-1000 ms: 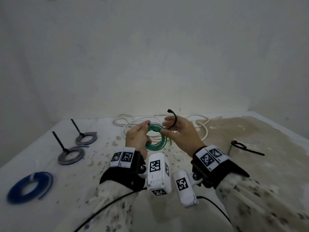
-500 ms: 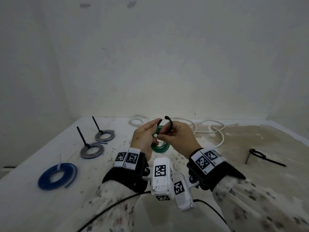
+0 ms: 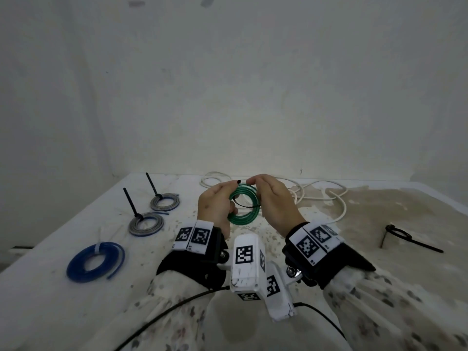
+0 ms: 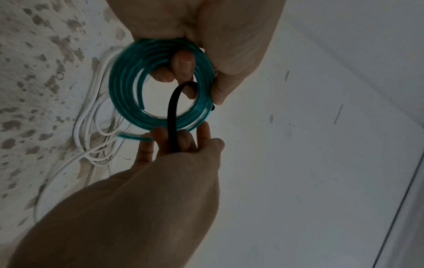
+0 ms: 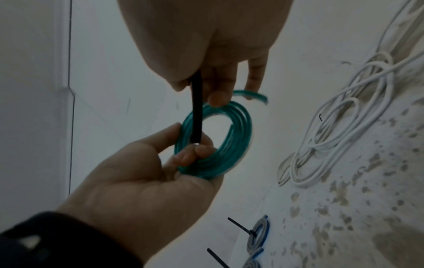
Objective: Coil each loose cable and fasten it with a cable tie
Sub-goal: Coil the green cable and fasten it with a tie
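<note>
From the head camera, the left hand (image 3: 215, 206) and right hand (image 3: 274, 198) hold a green coil (image 3: 244, 205) up above the table (image 3: 63, 300), near its far middle. At the left wrist, the left fingers curl round the coil's rim. At the right wrist, the right thumb and fingers pinch a black tie (image 5: 197, 108) threaded through the coil.

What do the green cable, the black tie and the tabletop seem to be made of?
Green cable: likely a glossy plastic sheath, since it shines and holds a springy coil.
Black tie: probably matt plastic such as nylon, a thin flat strip bending smoothly.
Tabletop: hard and painted white, seemingly worn and stained; what lies under cannot be told.
</note>
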